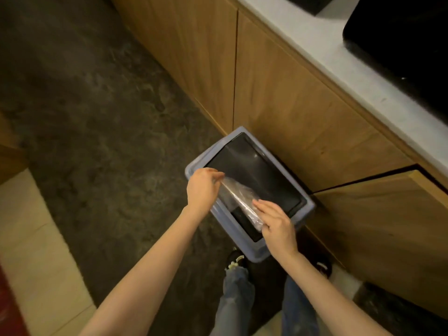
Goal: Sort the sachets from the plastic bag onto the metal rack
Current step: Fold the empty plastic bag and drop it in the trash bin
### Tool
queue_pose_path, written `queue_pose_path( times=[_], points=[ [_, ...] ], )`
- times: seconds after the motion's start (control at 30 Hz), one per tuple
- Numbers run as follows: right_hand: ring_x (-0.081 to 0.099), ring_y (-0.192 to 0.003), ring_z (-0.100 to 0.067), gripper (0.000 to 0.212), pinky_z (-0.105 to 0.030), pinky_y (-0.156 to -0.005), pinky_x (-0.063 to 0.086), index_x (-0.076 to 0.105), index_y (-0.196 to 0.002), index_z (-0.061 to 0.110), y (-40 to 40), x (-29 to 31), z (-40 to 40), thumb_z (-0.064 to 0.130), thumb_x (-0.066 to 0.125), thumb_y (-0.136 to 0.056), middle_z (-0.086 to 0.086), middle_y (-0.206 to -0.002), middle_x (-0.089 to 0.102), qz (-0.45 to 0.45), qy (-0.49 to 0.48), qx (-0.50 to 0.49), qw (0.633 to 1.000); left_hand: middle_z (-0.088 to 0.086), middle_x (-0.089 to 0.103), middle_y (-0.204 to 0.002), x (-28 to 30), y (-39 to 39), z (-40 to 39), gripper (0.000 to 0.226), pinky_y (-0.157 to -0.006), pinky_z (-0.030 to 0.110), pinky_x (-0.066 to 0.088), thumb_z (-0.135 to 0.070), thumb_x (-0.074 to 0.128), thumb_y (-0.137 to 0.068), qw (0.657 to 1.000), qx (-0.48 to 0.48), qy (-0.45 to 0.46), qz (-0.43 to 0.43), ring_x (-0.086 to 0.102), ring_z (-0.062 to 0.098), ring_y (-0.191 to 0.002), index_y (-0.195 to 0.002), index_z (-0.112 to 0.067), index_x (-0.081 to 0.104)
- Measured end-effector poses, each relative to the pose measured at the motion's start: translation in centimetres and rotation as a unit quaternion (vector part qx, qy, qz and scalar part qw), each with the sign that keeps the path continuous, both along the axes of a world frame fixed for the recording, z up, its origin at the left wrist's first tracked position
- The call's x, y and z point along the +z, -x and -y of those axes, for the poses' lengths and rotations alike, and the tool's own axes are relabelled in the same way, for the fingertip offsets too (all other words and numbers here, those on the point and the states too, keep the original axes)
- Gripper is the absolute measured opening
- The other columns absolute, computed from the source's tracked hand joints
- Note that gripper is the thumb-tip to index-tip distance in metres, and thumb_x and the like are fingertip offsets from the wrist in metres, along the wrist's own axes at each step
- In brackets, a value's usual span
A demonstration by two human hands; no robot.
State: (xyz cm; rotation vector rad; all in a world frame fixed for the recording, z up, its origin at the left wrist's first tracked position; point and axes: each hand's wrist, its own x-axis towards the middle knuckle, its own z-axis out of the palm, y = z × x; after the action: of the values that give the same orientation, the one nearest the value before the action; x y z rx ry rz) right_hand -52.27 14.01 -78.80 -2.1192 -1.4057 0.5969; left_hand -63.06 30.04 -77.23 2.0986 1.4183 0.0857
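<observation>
Left hand (202,187) pinches one end of the clear plastic bag (241,202); right hand (276,223), fingers flat, presses its other end over the bin (249,190) lid, presumably to discard it; rack unseen.

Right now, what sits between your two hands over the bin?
In the head view, the crumpled clear plastic bag spans from the left hand to the right hand, above the bin's dark swing lid. Nothing else lies between them.
</observation>
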Motion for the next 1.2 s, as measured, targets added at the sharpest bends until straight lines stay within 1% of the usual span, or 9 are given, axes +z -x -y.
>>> queue_pose_path(
  times=[0.1,0.2,0.27,0.37,0.53,0.67,0.87,1.0,1.2],
  points=[
    [0.066,-0.101,-0.025,0.052,-0.036,-0.085,0.053,0.069,-0.102,0.002,0.7,-2.0,0.2,0.001,0.083,-0.052,-0.011,-0.104,0.071,0.070,0.052,0.063,0.994,0.006,0.064,-0.120,-2.1,-0.7,-0.1,0.027,-0.089,0.028,0.041,-0.011,0.053,-0.088,0.999,-0.036,-0.014,-0.009,0.052,0.021,-0.115,-0.110,-0.014,0.067],
    [0.064,-0.106,-0.020,0.068,-0.031,-0.092,0.048,0.067,-0.105,0.007,1.2,-3.5,-0.3,0.018,0.090,-0.043,-0.005,-0.108,0.070,0.098,0.118,0.121,0.981,0.007,0.064,-0.119,-4.1,-1.1,-0.4,0.028,-0.090,0.029,0.039,-0.010,0.051,-0.088,0.998,-0.052,-0.024,-0.018,0.050,0.023,-0.116,-0.111,-0.015,0.067],
    [0.056,-0.118,-0.020,0.069,-0.029,-0.100,0.037,0.061,-0.117,0.007,1.5,-4.3,-0.6,0.019,0.086,-0.053,-0.006,-0.122,0.064,0.108,0.164,0.137,0.971,0.008,0.065,-0.118,-5.3,-1.4,-0.5,0.028,-0.090,0.032,0.039,-0.011,0.052,-0.088,0.995,-0.082,-0.039,-0.030,0.050,0.025,-0.115,-0.110,-0.016,0.068],
    [0.022,-0.141,-0.021,0.066,-0.030,-0.111,0.014,0.033,-0.140,0.008,2.0,-5.6,-0.9,0.012,0.063,-0.082,-0.008,-0.151,0.031,0.075,0.205,0.132,0.967,0.008,0.062,-0.118,-6.9,-1.8,-0.2,0.024,-0.090,0.037,0.038,-0.015,0.056,-0.087,0.987,-0.123,-0.085,-0.051,0.048,0.026,-0.114,-0.106,-0.020,0.070],
    [0.004,-0.145,-0.019,0.068,-0.036,-0.114,0.020,0.018,-0.145,0.013,1.4,-7.5,-1.5,0.007,0.054,-0.087,-0.005,-0.157,0.010,0.029,0.300,0.111,0.947,0.006,0.052,-0.114,-8.6,-2.5,0.5,0.029,-0.079,0.034,0.034,-0.018,0.051,-0.089,0.967,-0.175,-0.122,-0.139,0.044,0.026,-0.103,-0.115,-0.022,0.062],
    [0.015,-0.143,-0.024,0.069,-0.038,-0.112,0.025,0.018,-0.145,0.010,1.1,-8.5,-2.5,0.007,0.055,-0.087,-0.010,-0.154,0.018,0.004,0.369,0.089,0.925,0.008,0.059,-0.115,-9.9,-2.6,1.6,0.039,-0.090,0.037,0.038,-0.013,0.043,-0.087,0.955,-0.228,-0.011,-0.188,0.052,0.027,-0.110,-0.126,-0.014,0.049],
    [0.024,-0.139,-0.027,0.077,-0.043,-0.110,0.028,0.010,-0.147,0.014,0.4,-7.0,-2.5,0.008,0.057,-0.086,-0.012,-0.151,0.025,-0.114,0.361,0.011,0.926,0.007,0.054,-0.129,-9.4,-2.5,2.8,0.037,-0.109,0.040,0.023,-0.025,0.037,-0.093,0.934,-0.267,0.031,-0.235,0.042,0.025,-0.127,-0.124,-0.015,0.052],
    [0.027,-0.138,-0.026,0.071,-0.037,-0.108,0.033,0.014,-0.146,0.013,-0.1,-4.3,-1.5,0.009,0.055,-0.088,-0.011,-0.151,0.026,-0.174,0.333,-0.022,0.927,0.009,0.051,-0.132,-7.0,-3.2,2.9,0.040,-0.106,0.042,0.030,-0.026,0.041,-0.091,0.939,-0.248,0.058,-0.231,0.041,0.027,-0.127,-0.129,-0.015,0.047],
    [0.049,-0.123,-0.020,0.049,-0.030,-0.097,0.043,0.035,-0.138,0.015,-2.3,2.2,0.2,0.009,0.050,-0.091,-0.006,-0.139,0.045,-0.226,0.252,-0.079,0.938,0.007,0.061,-0.119,0.5,-5.2,2.5,0.035,-0.088,0.039,0.051,-0.022,0.044,-0.090,0.935,-0.270,0.133,-0.186,0.059,0.023,-0.105,-0.123,-0.014,0.054]
  ],
)
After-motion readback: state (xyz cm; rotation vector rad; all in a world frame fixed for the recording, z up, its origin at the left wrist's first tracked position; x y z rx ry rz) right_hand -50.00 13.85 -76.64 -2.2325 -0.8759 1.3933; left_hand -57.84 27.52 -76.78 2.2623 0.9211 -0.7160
